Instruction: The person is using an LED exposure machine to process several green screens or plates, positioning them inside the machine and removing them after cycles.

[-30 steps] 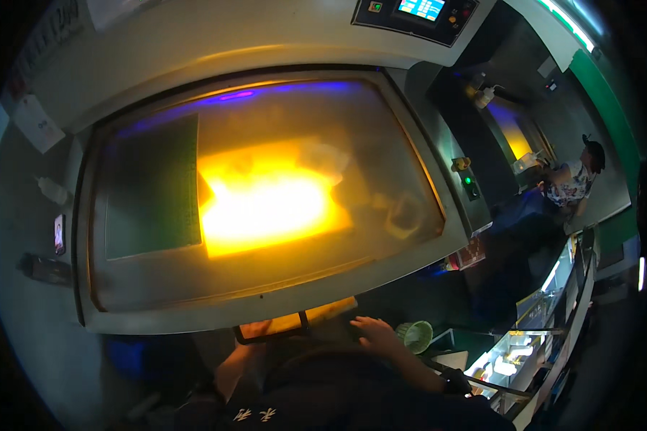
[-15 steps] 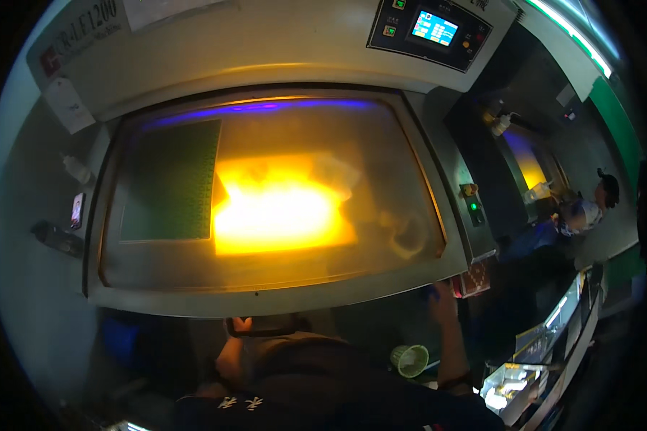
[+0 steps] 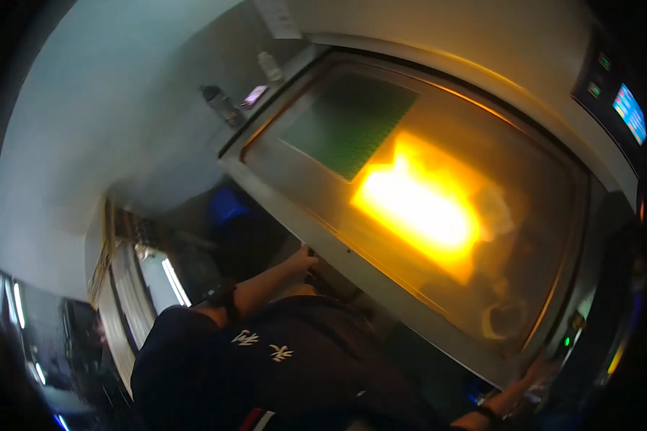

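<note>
A wide metal-framed exposure unit (image 3: 287, 208) lies before me, its surface covered by a clear sheet. On it a dark green panel (image 3: 352, 122) lies to the left, beside a bright yellow glow (image 3: 424, 208). My left hand (image 3: 305, 260) is at the front edge, its fingers closed round one end of a dark handle (image 3: 341, 286) below the frame. My right hand (image 3: 540, 375) is by the frame's near right corner, under the control box (image 3: 569, 337) with a green light. It is blurred and dim, so its fingers cannot be made out.
A phone (image 3: 254, 96), a dark bottle (image 3: 221, 105) and a white bottle (image 3: 269, 66) stand on the pale surface left of the frame. A lit screen (image 3: 630, 113) is on the machine's housing at right. Stacked boards (image 3: 126, 287) lean at left, near a blue object (image 3: 226, 206).
The view has swung left, so the machine appears tilted and the left side of the room shows. My left hand stays at the handle. My right hand remains near the frame's right corner.
</note>
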The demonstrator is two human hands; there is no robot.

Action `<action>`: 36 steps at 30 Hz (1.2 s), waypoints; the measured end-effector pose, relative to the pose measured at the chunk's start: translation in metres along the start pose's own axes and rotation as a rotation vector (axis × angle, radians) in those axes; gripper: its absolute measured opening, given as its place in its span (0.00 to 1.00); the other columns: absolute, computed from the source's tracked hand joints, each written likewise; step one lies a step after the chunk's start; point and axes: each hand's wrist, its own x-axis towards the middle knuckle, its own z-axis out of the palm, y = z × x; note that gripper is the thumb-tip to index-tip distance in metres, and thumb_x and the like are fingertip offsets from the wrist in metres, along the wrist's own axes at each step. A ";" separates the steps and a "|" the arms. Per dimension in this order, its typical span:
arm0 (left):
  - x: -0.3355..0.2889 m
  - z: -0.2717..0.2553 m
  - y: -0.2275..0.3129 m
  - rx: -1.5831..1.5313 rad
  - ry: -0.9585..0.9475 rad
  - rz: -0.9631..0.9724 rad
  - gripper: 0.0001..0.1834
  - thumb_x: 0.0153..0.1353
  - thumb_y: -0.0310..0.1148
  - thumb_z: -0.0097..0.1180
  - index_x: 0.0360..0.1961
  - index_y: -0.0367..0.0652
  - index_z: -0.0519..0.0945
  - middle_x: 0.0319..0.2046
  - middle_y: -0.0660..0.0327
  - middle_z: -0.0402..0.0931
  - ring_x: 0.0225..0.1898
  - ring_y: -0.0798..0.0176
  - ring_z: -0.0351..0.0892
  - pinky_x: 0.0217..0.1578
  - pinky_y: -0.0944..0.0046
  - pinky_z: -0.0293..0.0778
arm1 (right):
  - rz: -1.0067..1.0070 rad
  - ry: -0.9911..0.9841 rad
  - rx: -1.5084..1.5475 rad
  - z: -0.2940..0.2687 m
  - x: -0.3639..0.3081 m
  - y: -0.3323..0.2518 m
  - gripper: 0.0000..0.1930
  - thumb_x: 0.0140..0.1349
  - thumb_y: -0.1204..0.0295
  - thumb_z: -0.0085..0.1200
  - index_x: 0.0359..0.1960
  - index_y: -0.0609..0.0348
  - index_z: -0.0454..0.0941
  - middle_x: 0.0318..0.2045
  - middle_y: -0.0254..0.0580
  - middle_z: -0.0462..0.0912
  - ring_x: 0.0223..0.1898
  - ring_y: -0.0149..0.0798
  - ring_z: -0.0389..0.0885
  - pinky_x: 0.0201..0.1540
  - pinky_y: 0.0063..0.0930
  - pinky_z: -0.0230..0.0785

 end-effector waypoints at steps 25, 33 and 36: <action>0.007 -0.112 0.019 0.594 -0.473 0.066 0.38 0.62 0.47 0.57 0.66 0.33 0.62 0.62 0.43 0.67 0.64 0.48 0.67 0.63 0.56 0.64 | -0.493 -0.345 0.487 -0.180 -0.061 -0.214 0.45 0.61 0.34 0.44 0.73 0.50 0.53 0.72 0.52 0.49 0.71 0.58 0.48 0.67 0.64 0.39; 0.102 -0.276 0.051 0.235 -0.241 0.354 0.21 0.65 0.40 0.56 0.54 0.37 0.77 0.41 0.59 0.81 0.40 0.64 0.80 0.44 0.63 0.75 | -0.600 -0.427 0.173 -0.271 -0.354 -0.505 0.46 0.63 0.33 0.41 0.75 0.47 0.49 0.76 0.51 0.42 0.75 0.60 0.40 0.71 0.69 0.31; 0.166 -0.329 0.071 0.027 -0.057 0.471 0.22 0.65 0.37 0.56 0.58 0.41 0.74 0.38 0.61 0.80 0.37 0.66 0.78 0.40 0.65 0.75 | -0.591 -0.382 0.260 -0.270 -0.389 -0.521 0.43 0.64 0.38 0.43 0.74 0.50 0.52 0.75 0.54 0.45 0.75 0.63 0.42 0.70 0.65 0.41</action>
